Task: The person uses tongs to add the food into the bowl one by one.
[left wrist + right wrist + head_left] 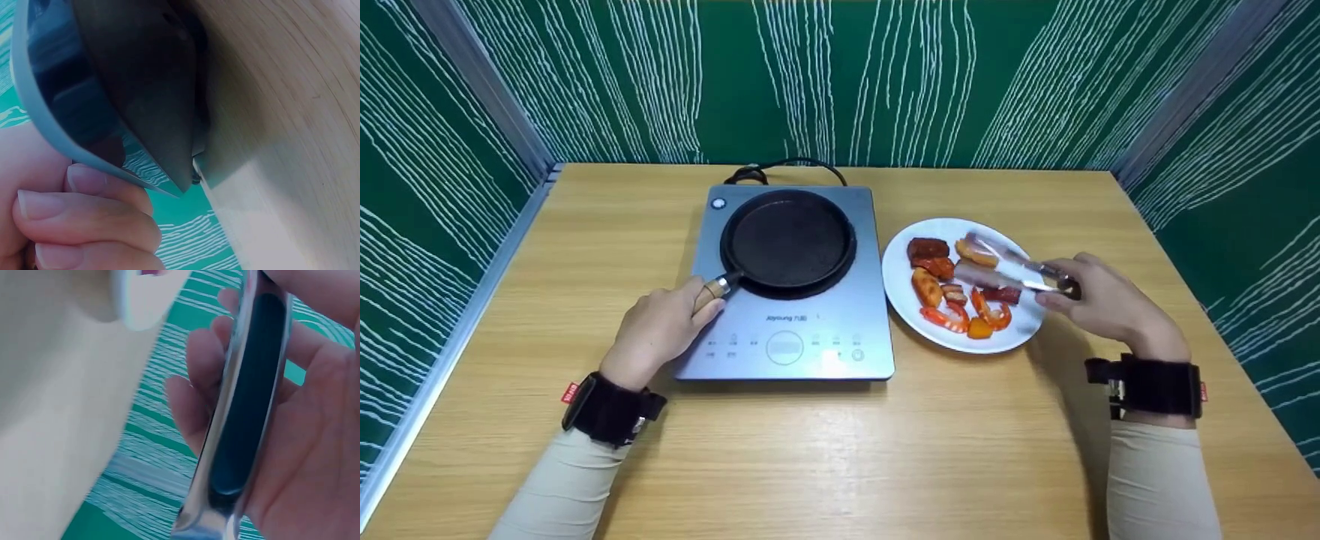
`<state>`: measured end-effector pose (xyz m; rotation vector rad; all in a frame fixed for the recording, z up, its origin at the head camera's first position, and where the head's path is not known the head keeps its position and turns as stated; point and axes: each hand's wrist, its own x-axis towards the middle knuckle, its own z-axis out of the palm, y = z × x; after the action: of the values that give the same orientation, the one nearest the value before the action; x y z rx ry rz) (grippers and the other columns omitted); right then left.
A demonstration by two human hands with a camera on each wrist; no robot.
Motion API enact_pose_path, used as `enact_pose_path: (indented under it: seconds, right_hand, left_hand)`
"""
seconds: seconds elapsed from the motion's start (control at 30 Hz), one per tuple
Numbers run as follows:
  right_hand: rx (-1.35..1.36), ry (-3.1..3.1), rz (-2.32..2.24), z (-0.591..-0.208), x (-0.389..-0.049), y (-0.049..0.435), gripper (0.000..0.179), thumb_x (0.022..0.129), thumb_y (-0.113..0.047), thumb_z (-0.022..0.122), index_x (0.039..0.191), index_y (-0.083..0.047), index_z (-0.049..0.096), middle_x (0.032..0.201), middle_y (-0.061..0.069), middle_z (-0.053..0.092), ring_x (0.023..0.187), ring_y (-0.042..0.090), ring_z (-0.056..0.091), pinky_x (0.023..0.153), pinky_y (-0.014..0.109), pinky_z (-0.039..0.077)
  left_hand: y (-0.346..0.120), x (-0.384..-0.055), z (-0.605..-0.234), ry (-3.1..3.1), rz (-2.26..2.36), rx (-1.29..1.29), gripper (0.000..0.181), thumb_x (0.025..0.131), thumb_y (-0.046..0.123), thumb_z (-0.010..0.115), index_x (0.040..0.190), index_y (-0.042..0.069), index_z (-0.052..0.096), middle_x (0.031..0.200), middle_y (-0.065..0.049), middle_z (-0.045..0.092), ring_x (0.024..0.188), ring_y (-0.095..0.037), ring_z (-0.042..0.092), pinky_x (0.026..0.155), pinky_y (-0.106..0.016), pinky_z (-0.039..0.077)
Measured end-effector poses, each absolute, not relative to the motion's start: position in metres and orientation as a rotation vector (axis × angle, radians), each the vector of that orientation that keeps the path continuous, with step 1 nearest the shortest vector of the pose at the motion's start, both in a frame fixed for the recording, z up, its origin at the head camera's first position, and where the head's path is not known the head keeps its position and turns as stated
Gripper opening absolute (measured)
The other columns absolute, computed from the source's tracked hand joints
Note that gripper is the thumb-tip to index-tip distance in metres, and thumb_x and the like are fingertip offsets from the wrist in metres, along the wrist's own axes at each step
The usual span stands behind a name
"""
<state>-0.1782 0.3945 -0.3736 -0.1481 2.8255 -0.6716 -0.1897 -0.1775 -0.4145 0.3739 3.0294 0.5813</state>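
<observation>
The left hand (664, 326) grasps the wood-and-metal handle (726, 282) of a round black pan (789, 238), which sits on a flat silvery cooker (750, 366) near the far edge of the wood-grained table (960, 435). The right hand (1110, 300) holds shiny metal tongs (1050, 274) over a smooth white round plate (900, 304), toward the table's right edge. The tongs' blurred ends hide some of the glossy mixed food (945, 321), so I cannot tell if they touch it

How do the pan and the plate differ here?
The pan is black; the plate is white. The pan has a handle, gripped by the left hand; the plate has none. The plate bears food; none shows in the pan. Both are round.
</observation>
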Motion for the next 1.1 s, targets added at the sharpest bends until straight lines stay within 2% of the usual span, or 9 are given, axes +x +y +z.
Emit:
enact_pose_path:
  seconds: [0.17,0.3,0.37,0.43,0.53,0.7,0.83,0.97,1.1]
  right_hand:
    - [-0.206,2.909,-0.717,-0.356,-0.168,0.381,0.061,0.111,-0.037,0.056,0.153,0.006,0.044,0.131,0.025,0.048,0.109,0.041,0.049,0.092,0.057,0.040]
    - [-0.206,2.989,-0.682,-0.351,-0.163,0.370,0.063,0.110,-0.046,0.053,0.152,0.001,0.044,0.126,0.024,0.052,0.105,0.040,0.051,0.086,0.055,0.043]
    - [-0.216,3.034,-0.630,-0.352,-0.161,0.364,0.062,0.110,-0.049,0.052,0.151,-0.003,0.045,0.115,0.023,0.058,0.094,0.038,0.055,0.078,0.052,0.045]
    - [-0.225,3.054,-0.574,-0.355,-0.158,0.359,0.061,0.110,-0.052,0.050,0.151,-0.007,0.045,0.101,0.019,0.060,0.082,0.033,0.056,0.069,0.046,0.042]
    - [-0.230,3.054,-0.456,-0.361,-0.155,0.351,0.062,0.110,-0.057,0.045,0.148,-0.008,0.046,0.092,0.017,0.060,0.073,0.030,0.055,0.064,0.042,0.039]
    - [-0.213,2.992,-0.329,-0.370,-0.151,0.339,0.071,0.109,-0.063,0.040,0.144,-0.003,0.048,0.088,0.014,0.057,0.075,0.031,0.056,0.068,0.045,0.040]
    - [-0.188,2.949,-0.289,-0.374,-0.148,0.333,0.077,0.108,-0.065,0.042,0.148,0.001,0.049,0.083,0.011,0.055,0.079,0.032,0.057,0.073,0.047,0.043]
    - [-0.163,2.901,-0.280,-0.377,-0.148,0.330,0.076,0.108,-0.062,0.045,0.151,0.001,0.049,0.080,0.009,0.052,0.076,0.029,0.057,0.071,0.044,0.042]
    - [-0.155,2.880,-0.256,-0.379,-0.149,0.325,0.072,0.109,-0.058,0.048,0.152,0.000,0.049,0.088,0.014,0.059,0.079,0.032,0.059,0.073,0.047,0.045]
  left_hand:
    - [-0.179,-0.191,-0.413,3.028,0.568,0.374,0.034,0.109,0.041,0.060,0.099,0.009,0.054,0.070,-0.007,0.043,0.066,-0.030,0.054,0.057,-0.039,0.036]
    - [-0.179,-0.191,-0.412,3.017,0.567,0.361,0.034,0.109,0.041,0.060,0.100,0.009,0.054,0.071,-0.008,0.043,0.067,-0.031,0.054,0.058,-0.040,0.037]
    - [-0.178,-0.191,-0.412,3.011,0.570,0.359,0.034,0.109,0.041,0.060,0.100,0.009,0.054,0.071,-0.008,0.044,0.067,-0.031,0.055,0.058,-0.040,0.037]
    - [-0.178,-0.190,-0.412,3.010,0.576,0.361,0.033,0.109,0.041,0.060,0.101,0.009,0.054,0.071,-0.008,0.045,0.066,-0.030,0.054,0.057,-0.040,0.037]
    - [-0.178,-0.189,-0.412,3.025,0.572,0.379,0.033,0.109,0.039,0.061,0.099,0.009,0.054,0.070,-0.008,0.044,0.065,-0.030,0.054,0.056,-0.040,0.037]
    - [-0.179,-0.187,-0.411,3.045,0.570,0.402,0.033,0.108,0.039,0.063,0.099,0.008,0.054,0.070,-0.007,0.043,0.064,-0.030,0.053,0.055,-0.041,0.037]
    - [-0.180,-0.187,-0.409,3.052,0.575,0.408,0.034,0.108,0.039,0.063,0.099,0.008,0.054,0.070,-0.008,0.043,0.064,-0.030,0.053,0.055,-0.041,0.038]
    - [-0.179,-0.187,-0.410,3.049,0.582,0.411,0.033,0.108,0.038,0.063,0.097,0.008,0.053,0.070,-0.007,0.042,0.063,-0.029,0.052,0.054,-0.040,0.037]
    - [-0.177,-0.188,-0.413,3.050,0.569,0.412,0.033,0.108,0.038,0.062,0.098,0.009,0.053,0.070,-0.008,0.044,0.063,-0.029,0.053,0.054,-0.041,0.038]
